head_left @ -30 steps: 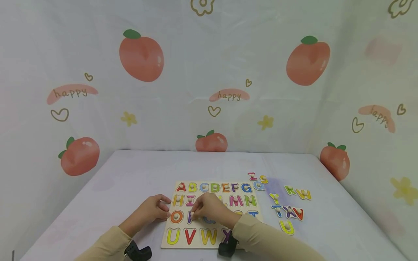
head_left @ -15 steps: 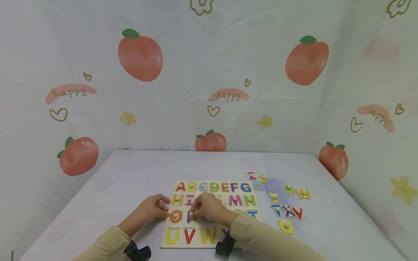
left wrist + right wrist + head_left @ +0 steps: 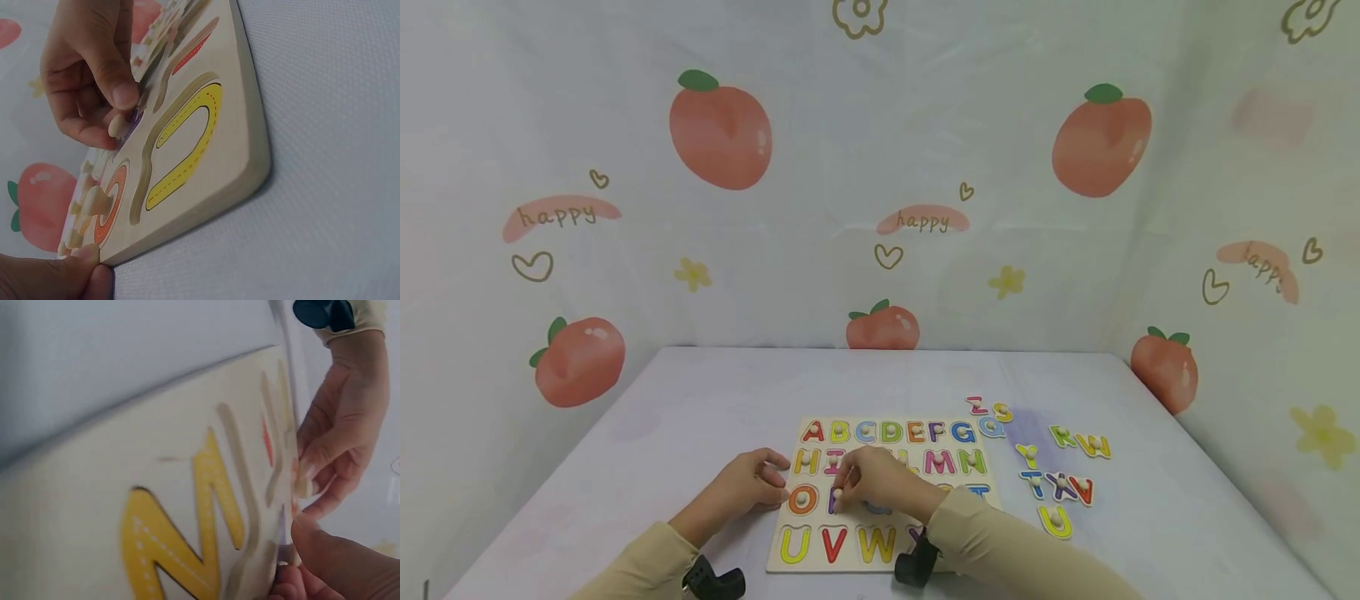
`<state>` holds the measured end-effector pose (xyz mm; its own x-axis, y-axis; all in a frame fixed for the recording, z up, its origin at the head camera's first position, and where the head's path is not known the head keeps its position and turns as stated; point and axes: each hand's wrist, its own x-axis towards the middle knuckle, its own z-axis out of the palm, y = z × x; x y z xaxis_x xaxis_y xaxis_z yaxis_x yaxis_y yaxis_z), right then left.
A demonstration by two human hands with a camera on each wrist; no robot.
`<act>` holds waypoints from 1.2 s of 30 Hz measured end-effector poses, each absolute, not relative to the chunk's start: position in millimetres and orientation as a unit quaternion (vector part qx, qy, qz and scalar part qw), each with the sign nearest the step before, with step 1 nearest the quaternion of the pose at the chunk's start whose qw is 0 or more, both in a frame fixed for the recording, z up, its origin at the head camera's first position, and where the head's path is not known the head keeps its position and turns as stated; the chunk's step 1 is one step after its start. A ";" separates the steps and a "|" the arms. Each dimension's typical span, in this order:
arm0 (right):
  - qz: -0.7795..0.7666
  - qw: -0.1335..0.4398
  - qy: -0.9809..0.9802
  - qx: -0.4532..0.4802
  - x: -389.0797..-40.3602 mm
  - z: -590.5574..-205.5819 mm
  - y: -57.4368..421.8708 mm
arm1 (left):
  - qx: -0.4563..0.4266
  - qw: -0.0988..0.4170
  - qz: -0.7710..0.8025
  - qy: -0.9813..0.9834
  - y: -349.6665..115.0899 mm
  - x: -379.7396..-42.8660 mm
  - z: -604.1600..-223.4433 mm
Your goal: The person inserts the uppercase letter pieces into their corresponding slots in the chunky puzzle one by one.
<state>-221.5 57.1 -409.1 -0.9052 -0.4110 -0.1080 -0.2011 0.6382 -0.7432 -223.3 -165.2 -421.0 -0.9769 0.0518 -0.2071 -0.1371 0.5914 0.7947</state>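
A wooden alphabet puzzle board [image 3: 816, 518] lies on the table. My right hand [image 3: 880, 479] reaches over its middle and pinches the pale knob [image 3: 117, 126] of a purple letter P puzzle piece [image 3: 832, 503], which sits at the P recess, right of the orange O piece [image 3: 802, 500]. Whether the P lies flush is hidden by the fingers. At the board's left edge, my left hand [image 3: 752, 479] touches the rim with its thumb, fingers loosely bent. The bottom row shows printed U [image 3: 200, 144], V and W [image 3: 181, 537] recesses without knobs. The right hand covers several middle letters.
Loose letter pieces lie to the board's right: Z [image 3: 976, 406], S [image 3: 1002, 412], Q [image 3: 992, 427], R [image 3: 1063, 436], W [image 3: 1093, 446], Y [image 3: 1027, 456], T [image 3: 1032, 483], X [image 3: 1061, 487], V [image 3: 1082, 490] and U [image 3: 1056, 522]. A patterned cloth [image 3: 820, 283] hangs behind the table.
Both hands keep nearly the same place, with the right fingers still at the purple P. The whole head view has shifted slightly.
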 end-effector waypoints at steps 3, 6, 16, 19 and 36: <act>-0.388 0.143 0.893 -0.176 -223.9 -406.4 61.6 | -0.023 0.103 0.454 0.885 -165.2 -222.7 -421.0; -0.391 0.142 0.892 -0.175 -225.7 -401.1 68.4 | -0.024 0.105 0.454 0.885 -164.6 -222.4 -420.1; -0.467 0.104 0.860 -0.179 -233.1 -364.8 116.7 | -0.025 0.106 0.453 0.885 -165.4 -224.0 -420.8; -0.484 0.081 0.854 -0.174 -235.4 -356.7 136.4 | -0.023 0.107 0.452 0.885 -166.0 -224.0 -420.9; -0.485 -0.018 0.873 -0.044 -253.3 -356.9 249.1 | -0.020 0.110 0.456 0.883 -167.3 -227.0 -425.4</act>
